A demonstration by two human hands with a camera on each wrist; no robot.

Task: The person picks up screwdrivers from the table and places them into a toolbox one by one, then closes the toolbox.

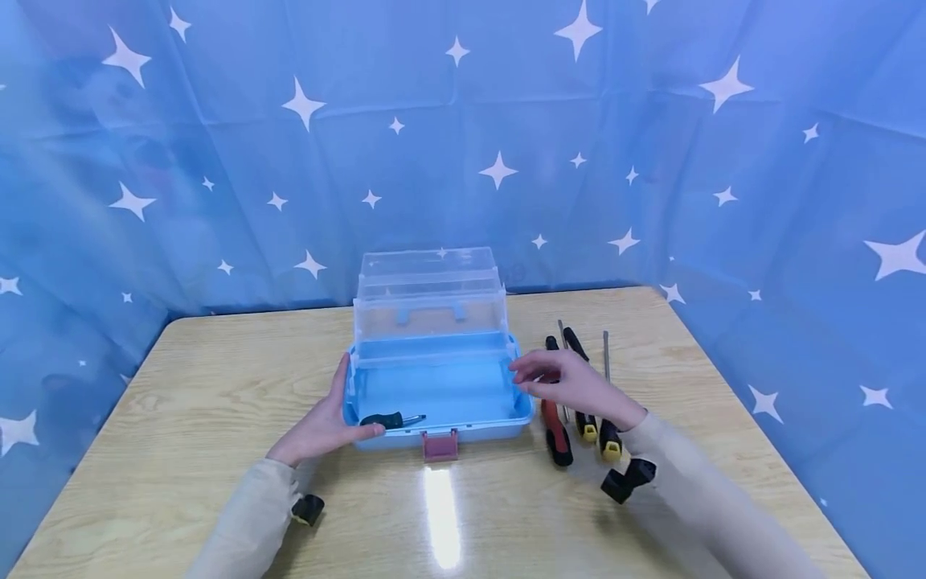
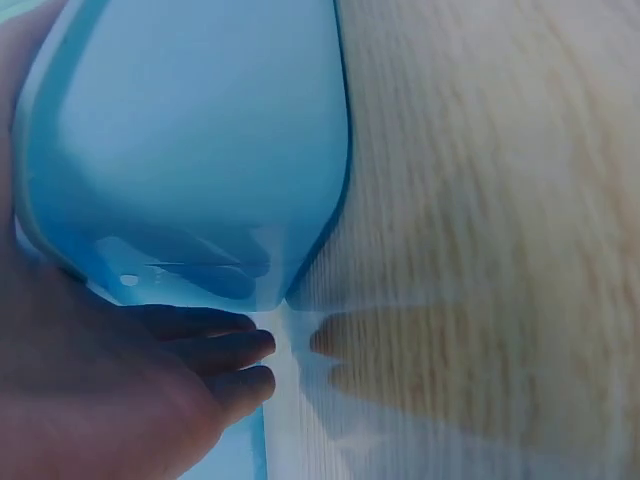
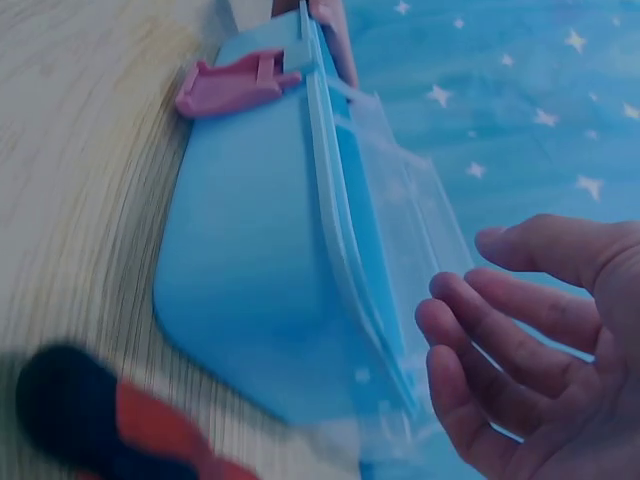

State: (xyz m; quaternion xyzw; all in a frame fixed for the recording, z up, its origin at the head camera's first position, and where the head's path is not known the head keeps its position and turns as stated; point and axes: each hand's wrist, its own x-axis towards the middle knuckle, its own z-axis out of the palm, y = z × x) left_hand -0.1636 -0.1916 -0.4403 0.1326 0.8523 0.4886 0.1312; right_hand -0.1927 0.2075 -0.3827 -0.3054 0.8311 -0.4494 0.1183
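A light-blue toolbox (image 1: 434, 386) stands on the table, its clear lid (image 1: 430, 314) raised at the back. Inside, by the front left corner, lies a short screwdriver (image 1: 387, 420) with a dark handle. My left hand (image 1: 323, 425) rests against the toolbox's left end. Its thumb lies at the front rim; in the left wrist view the fingers (image 2: 225, 350) are extended. My right hand (image 1: 567, 378) hovers by the right rim with fingers loosely bent and nothing in them, as the right wrist view confirms. Below it lies a red-and-black handled tool (image 1: 555, 434).
Screwdrivers with black-and-yellow handles (image 1: 611, 442) lie right of the toolbox, partly hidden by my right hand. Another black handle (image 1: 575, 342) lies behind them. A pink latch (image 1: 440, 445) hangs at the toolbox's front. A star-patterned curtain (image 1: 405, 161) borders the table.
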